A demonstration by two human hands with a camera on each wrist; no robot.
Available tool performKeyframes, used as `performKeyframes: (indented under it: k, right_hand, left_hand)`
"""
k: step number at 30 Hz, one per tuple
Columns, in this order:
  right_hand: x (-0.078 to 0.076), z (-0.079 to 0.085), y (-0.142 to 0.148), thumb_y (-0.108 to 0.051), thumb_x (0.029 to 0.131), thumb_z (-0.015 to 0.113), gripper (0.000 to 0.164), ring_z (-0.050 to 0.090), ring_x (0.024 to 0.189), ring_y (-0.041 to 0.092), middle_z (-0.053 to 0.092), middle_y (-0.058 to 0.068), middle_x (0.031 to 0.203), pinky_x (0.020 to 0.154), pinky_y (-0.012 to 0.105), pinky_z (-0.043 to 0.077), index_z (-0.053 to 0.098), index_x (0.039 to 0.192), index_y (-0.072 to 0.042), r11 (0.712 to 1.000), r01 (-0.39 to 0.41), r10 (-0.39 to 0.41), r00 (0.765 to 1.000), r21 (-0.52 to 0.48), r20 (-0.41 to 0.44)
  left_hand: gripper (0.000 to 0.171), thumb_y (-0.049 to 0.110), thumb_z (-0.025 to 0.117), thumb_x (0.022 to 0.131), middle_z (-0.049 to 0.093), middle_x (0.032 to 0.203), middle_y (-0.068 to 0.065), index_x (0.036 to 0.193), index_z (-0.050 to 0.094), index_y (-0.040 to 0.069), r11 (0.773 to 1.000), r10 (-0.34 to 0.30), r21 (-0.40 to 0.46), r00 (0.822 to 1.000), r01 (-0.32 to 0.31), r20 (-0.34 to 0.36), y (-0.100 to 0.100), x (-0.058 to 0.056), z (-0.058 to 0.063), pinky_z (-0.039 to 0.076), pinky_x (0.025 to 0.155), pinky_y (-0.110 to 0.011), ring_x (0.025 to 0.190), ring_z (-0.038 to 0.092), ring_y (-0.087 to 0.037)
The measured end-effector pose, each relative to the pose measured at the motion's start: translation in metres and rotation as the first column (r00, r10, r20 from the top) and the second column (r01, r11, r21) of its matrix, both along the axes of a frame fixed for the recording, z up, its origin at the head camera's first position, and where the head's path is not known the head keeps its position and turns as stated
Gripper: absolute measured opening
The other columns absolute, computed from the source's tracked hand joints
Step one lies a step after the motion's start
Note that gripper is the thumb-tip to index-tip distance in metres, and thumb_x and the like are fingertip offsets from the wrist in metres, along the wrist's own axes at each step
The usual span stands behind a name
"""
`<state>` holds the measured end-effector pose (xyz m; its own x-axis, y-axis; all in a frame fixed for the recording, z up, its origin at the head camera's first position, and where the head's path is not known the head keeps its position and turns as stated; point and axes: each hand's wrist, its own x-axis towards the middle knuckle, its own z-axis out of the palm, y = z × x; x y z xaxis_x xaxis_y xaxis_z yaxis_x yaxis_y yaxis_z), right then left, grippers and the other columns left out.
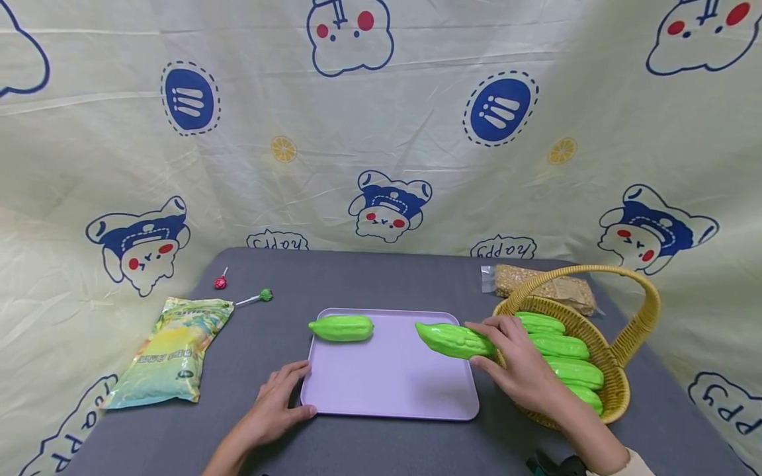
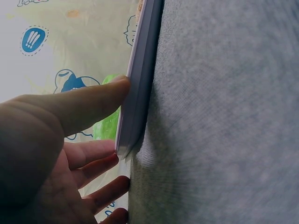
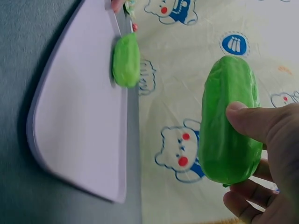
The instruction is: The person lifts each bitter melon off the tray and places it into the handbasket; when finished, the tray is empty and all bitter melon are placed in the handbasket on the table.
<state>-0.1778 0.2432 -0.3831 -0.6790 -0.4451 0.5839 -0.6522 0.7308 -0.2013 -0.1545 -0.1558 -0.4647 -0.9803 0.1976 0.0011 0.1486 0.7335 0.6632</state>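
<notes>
My right hand [image 1: 514, 360] holds a bright green bitter melon [image 1: 454, 340] by one end, above the right part of a lilac tray [image 1: 393, 390]. In the right wrist view the thumb lies along the side of this melon [image 3: 229, 126]. A second bitter melon [image 1: 342, 328] lies across the tray's far left corner, its tip past the rim. At the tray's near left corner rests my left hand [image 1: 275, 404], thumb and fingertips touching the rim. The left wrist view shows its fingers [image 2: 96, 170] spread and relaxed.
Right of the tray stands a wicker basket [image 1: 622, 390] with a tall handle and several green bitter melons [image 1: 559, 346]. Behind it lies a clear bag of grain [image 1: 536, 284]. At left are a yellow-green packet [image 1: 169, 354], a red lollipop [image 1: 220, 282] and a green lollipop [image 1: 265, 295].
</notes>
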Motion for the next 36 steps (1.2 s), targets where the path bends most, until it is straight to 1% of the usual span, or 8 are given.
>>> performKeyframes:
  k: [7, 11, 15, 22, 27, 32, 34, 36]
  right_hand:
    - [0.010, 0.009, 0.028, -0.012, 0.074, 0.077, 0.052, 0.040, 0.102, 0.013, 0.053, 0.003, 0.111, 0.079, 0.028, 0.031, 0.059, 0.123, -0.012, 0.996, 0.082, -0.083, 0.996, 0.029, 0.019]
    - [0.012, 0.013, 0.044, -0.011, 0.072, 0.078, 0.052, 0.041, 0.099, 0.015, 0.054, 0.006, 0.110, 0.078, 0.029, 0.030, 0.061, 0.121, -0.009, 0.993, 0.111, -0.111, 0.994, 0.045, -0.009]
    - [0.015, 0.015, 0.060, -0.011, 0.071, 0.078, 0.052, 0.041, 0.097, 0.017, 0.054, 0.006, 0.109, 0.078, 0.029, 0.028, 0.061, 0.120, -0.008, 0.989, 0.132, -0.132, 0.991, 0.059, -0.020]
    - [0.020, 0.017, 0.088, -0.014, 0.081, 0.072, 0.045, 0.043, 0.100, 0.023, 0.052, 0.008, 0.111, 0.078, 0.035, 0.030, 0.058, 0.123, -0.009, 0.973, 0.203, -0.212, 0.974, 0.113, 0.073]
    - [0.018, 0.015, 0.107, -0.012, 0.082, 0.070, 0.042, 0.043, 0.097, 0.022, 0.052, 0.009, 0.111, 0.076, 0.032, 0.029, 0.058, 0.122, -0.007, 0.964, 0.227, -0.238, 0.969, 0.138, 0.070]
    - [0.012, 0.011, 0.121, -0.009, 0.082, 0.069, 0.041, 0.045, 0.099, 0.029, 0.053, 0.016, 0.112, 0.080, 0.040, 0.031, 0.058, 0.121, -0.003, 0.968, 0.220, -0.230, 0.970, 0.124, 0.077]
    - [0.010, 0.009, 0.126, -0.009, 0.084, 0.068, 0.040, 0.045, 0.100, 0.032, 0.052, 0.019, 0.112, 0.079, 0.045, 0.032, 0.056, 0.121, -0.001, 0.967, 0.221, -0.234, 0.967, 0.123, 0.100]
    - [0.008, 0.007, 0.130, -0.009, 0.084, 0.067, 0.040, 0.045, 0.100, 0.034, 0.052, 0.020, 0.112, 0.079, 0.048, 0.033, 0.056, 0.121, -0.001, 0.964, 0.229, -0.245, 0.963, 0.133, 0.115]
  left_hand:
    - [0.065, 0.025, 0.077, 0.074, 0.047, 0.139, -0.008, 0.131, 0.052, 0.005, 1.000, 0.003, 0.002, 1.000, -0.003, -0.018, 0.001, 0.001, 0.000, 0.030, 0.096, -0.053, 0.125, 0.041, -0.030]
    - [0.066, 0.025, 0.077, 0.074, 0.047, 0.140, -0.008, 0.132, 0.052, 0.006, 1.000, 0.008, 0.004, 1.000, -0.008, -0.005, 0.001, 0.001, 0.000, 0.029, 0.097, -0.053, 0.126, 0.041, -0.030]
    - [0.066, 0.024, 0.077, 0.074, 0.047, 0.140, -0.008, 0.132, 0.052, 0.006, 1.000, 0.009, 0.004, 1.000, -0.009, -0.016, 0.001, 0.002, 0.000, 0.030, 0.095, -0.051, 0.126, 0.041, -0.029]
    - [0.065, 0.024, 0.077, 0.074, 0.047, 0.140, -0.007, 0.132, 0.052, 0.006, 1.000, 0.012, 0.002, 1.000, -0.012, -0.012, 0.001, 0.000, 0.000, 0.030, 0.095, -0.051, 0.126, 0.041, -0.029]
    - [0.065, 0.024, 0.077, 0.074, 0.047, 0.140, -0.007, 0.132, 0.052, 0.007, 1.000, 0.010, -0.001, 1.000, -0.010, -0.019, 0.001, 0.000, 0.001, 0.030, 0.094, -0.051, 0.125, 0.041, -0.029]
    - [0.065, 0.023, 0.077, 0.074, 0.047, 0.140, -0.007, 0.132, 0.052, 0.006, 1.000, 0.010, 0.001, 1.000, -0.010, -0.015, 0.001, 0.000, 0.001, 0.030, 0.095, -0.052, 0.125, 0.041, -0.029]
    - [0.065, 0.024, 0.077, 0.074, 0.047, 0.140, -0.007, 0.132, 0.052, 0.007, 1.000, 0.010, -0.001, 1.000, -0.010, -0.011, 0.001, 0.000, 0.000, 0.030, 0.095, -0.053, 0.126, 0.041, -0.029]
    - [0.065, 0.024, 0.077, 0.074, 0.047, 0.140, -0.007, 0.132, 0.052, 0.006, 1.000, 0.009, -0.003, 1.000, -0.009, -0.011, 0.001, 0.000, 0.000, 0.030, 0.095, -0.052, 0.126, 0.041, -0.029]
